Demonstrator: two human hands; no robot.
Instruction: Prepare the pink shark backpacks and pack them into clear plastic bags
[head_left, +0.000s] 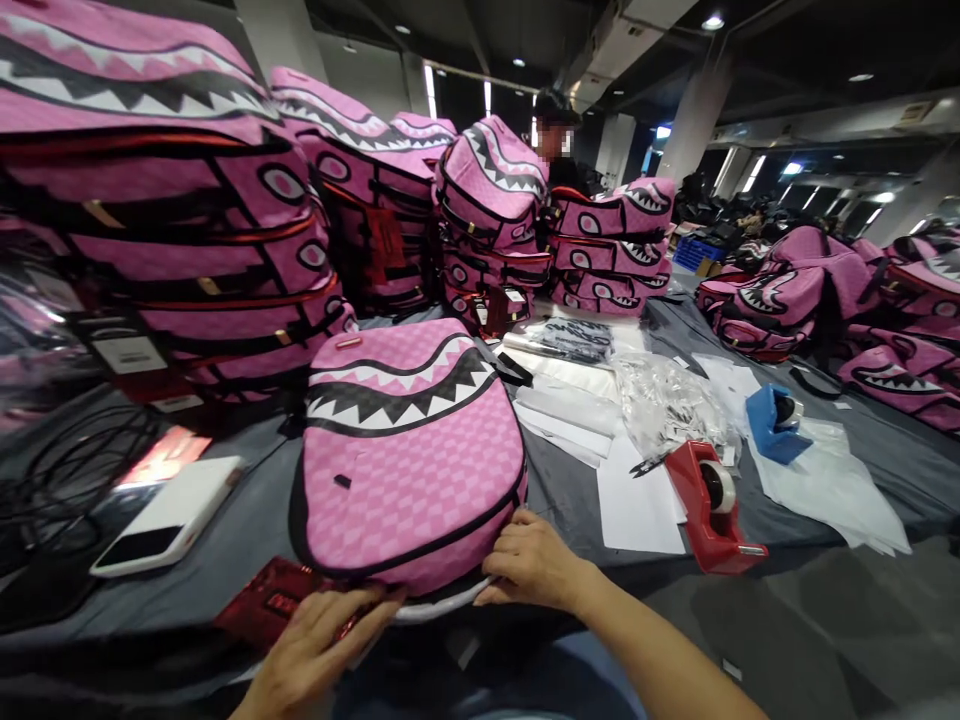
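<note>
A pink checkered backpack (420, 480) with a black-and-white shark-tooth band lies on the dark cloth, its near edge toward me. My right hand (532, 565) grips the backpack's near right edge, fingers curled over it and the thumb lower down. At the near left, my left hand (319, 640) is closed along the same edge, its fingers fairly straight and its thumb near the pale strip; part of its grip is hidden. A shiny red tag or pouch (266, 600) with lettering lies beside the left hand, partly under the backpack.
Stacked pink backpacks (187, 210) rise along the left and back, with more backpacks (795, 280) at right. On the table are a white device (169, 515), black cables (67, 470), a red tape dispenser (709, 520), a blue dispenser (776, 425) and clear plastic bags (667, 400). A person (559, 140) stands behind.
</note>
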